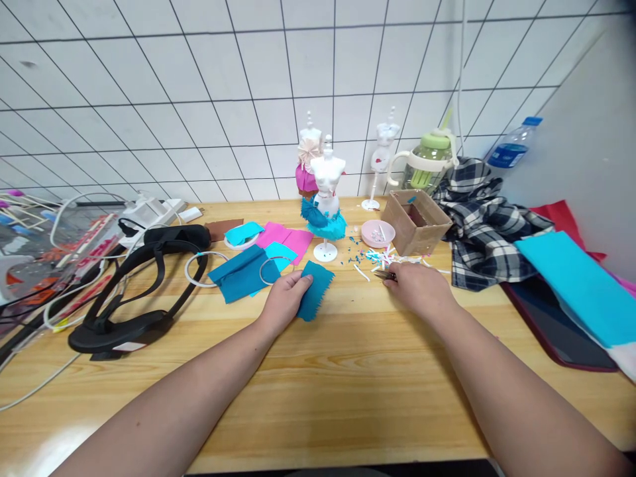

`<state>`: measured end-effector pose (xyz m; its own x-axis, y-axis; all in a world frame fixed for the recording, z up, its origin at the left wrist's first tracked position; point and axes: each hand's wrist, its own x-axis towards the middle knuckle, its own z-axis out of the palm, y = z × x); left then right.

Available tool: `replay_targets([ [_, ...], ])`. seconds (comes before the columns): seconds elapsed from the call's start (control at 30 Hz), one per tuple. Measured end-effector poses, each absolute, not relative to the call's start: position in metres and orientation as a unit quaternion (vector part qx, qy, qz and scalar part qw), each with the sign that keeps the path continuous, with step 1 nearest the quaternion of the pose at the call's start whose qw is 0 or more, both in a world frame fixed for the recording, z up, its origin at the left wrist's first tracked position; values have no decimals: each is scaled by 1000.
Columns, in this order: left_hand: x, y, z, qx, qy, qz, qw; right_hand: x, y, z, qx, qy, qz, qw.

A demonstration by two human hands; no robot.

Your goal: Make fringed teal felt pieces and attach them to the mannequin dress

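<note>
My left hand (283, 297) pinches a folded piece of teal crepe paper (314, 298) by its left side, thumb on top. Short cuts run along the paper's right edge. My right hand (420, 285) rests on the table to the right, closed round small scissors (384, 275); their tips point left and their handles are hidden in my fingers. Between and behind my hands stands a white mini mannequin (328, 173) with a fringed teal skirt (328, 224). Scattered paper scraps (380, 256) lie just beyond the scissors, beside a pink bowl (377, 234).
Teal sheets (241, 275), pink paper (285, 238) and white rings (191, 270) lie left of centre. A black headset (163, 318) sits further left. At right are a cardboard box (416, 222), a green-lidded jug (430, 162) and a checked cloth (472, 218). Two more mannequins stand behind.
</note>
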<state>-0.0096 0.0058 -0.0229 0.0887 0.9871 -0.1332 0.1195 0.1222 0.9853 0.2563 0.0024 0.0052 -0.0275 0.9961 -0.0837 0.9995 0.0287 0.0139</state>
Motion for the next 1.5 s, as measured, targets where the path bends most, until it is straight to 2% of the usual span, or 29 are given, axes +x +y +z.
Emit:
replay_targets([
  [0.1,-9,5,-23,533,525,401,529,249,1,7,675,730,-58,-90],
  [0.2,-8,4,-21,561,519,376,524,230,-5,9,603,718,-247,-245],
  [0.3,-7,2,-18,598,512,355,504,208,-14,6,549,638,-469,-268],
  [0.43,-6,1,-14,644,497,341,470,193,-20,-3,522,559,-576,-289],
  [0.6,-5,0,-12,666,502,328,444,193,-16,-12,543,523,-574,-321],
  [0.9,-5,1,-13,656,501,333,456,199,-13,-7,547,573,-507,-339],
  [1.17,-5,1,-14,657,495,321,470,191,-17,-14,545,623,-471,-305],
  [1.37,-5,-2,-15,602,422,340,587,195,-16,-8,545,617,-493,-282],
  [1.5,-6,-2,-17,610,449,326,565,196,-18,-6,530,627,-507,-261],
])
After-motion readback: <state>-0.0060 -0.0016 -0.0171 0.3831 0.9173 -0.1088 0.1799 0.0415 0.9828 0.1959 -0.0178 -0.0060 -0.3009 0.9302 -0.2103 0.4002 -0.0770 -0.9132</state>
